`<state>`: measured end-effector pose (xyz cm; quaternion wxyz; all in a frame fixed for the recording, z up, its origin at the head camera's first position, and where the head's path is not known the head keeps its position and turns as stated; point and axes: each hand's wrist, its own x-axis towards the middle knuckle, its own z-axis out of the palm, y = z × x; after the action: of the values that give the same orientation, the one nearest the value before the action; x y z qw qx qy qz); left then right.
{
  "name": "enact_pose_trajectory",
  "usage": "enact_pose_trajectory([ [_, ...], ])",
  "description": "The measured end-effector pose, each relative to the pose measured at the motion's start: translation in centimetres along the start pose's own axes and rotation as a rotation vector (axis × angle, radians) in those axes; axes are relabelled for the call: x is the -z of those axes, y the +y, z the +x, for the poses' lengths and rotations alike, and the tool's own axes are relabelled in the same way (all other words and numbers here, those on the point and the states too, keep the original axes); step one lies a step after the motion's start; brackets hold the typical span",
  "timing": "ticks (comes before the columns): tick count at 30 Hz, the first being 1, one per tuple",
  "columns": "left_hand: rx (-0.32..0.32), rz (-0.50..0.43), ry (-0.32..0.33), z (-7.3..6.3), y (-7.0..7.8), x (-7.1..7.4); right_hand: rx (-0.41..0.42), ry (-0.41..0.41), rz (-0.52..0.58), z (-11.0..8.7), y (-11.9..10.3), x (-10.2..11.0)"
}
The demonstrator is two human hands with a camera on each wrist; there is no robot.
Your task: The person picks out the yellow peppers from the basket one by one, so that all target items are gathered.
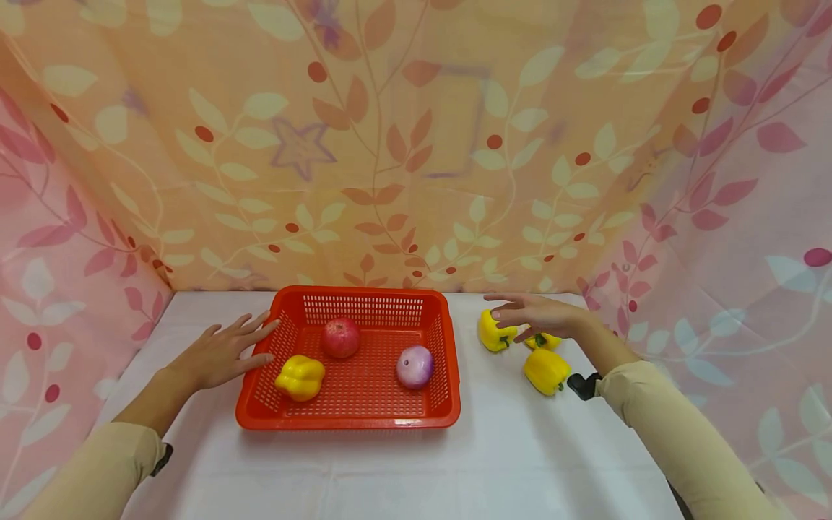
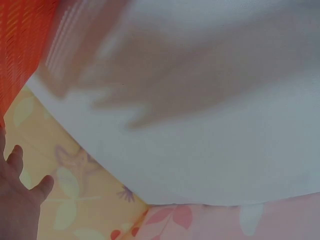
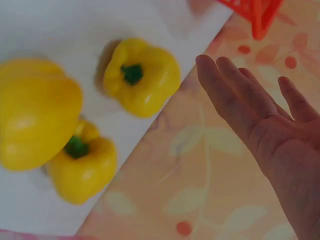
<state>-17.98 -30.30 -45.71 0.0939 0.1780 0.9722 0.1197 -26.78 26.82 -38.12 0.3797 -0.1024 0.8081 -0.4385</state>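
Note:
My left hand [image 1: 224, 355], fingers spread and fairly straight, is at the left rim of a red plastic basket [image 1: 351, 424]; whether it touches the rim I cannot tell. Inside the basket lie a yellow bell pepper [image 1: 300, 378], a red pomegranate [image 1: 341, 338] and a round purple vegetable [image 1: 414, 367], perhaps an onion. To the right of the basket, my right hand [image 1: 539, 312] hovers with extended fingers and holds nothing. Around and below it lie a back-left yellow pepper [image 1: 492, 334], a partly covered one [image 1: 544, 342] and a front one [image 1: 547, 371].
A white cloth [image 1: 390, 477] covers the table. Patterned curtains hang behind [image 1: 390, 180] and on both sides, close to the table's edges. In the right wrist view, a corner of the red basket [image 3: 257, 20] shows at the top.

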Motion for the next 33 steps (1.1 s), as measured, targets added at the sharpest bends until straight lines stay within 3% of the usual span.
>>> enact_pose_trajectory([
  [10, 0.013, 0.006, -0.010, -0.1, 0.0, 0.2, 0.114, -0.113, 0.008, 4.0, -3.9, -5.2],
  [18, 0.010, -0.003, -0.007, -0.1, 0.2, 0.1, 0.105, -0.178, 0.024, 6.0, -5.7, -8.5],
  [33, 0.009, 0.001, -0.009, 0.1, -0.1, -0.2, 0.130, -0.213, 0.036, 9.8, -8.1, -13.9],
])
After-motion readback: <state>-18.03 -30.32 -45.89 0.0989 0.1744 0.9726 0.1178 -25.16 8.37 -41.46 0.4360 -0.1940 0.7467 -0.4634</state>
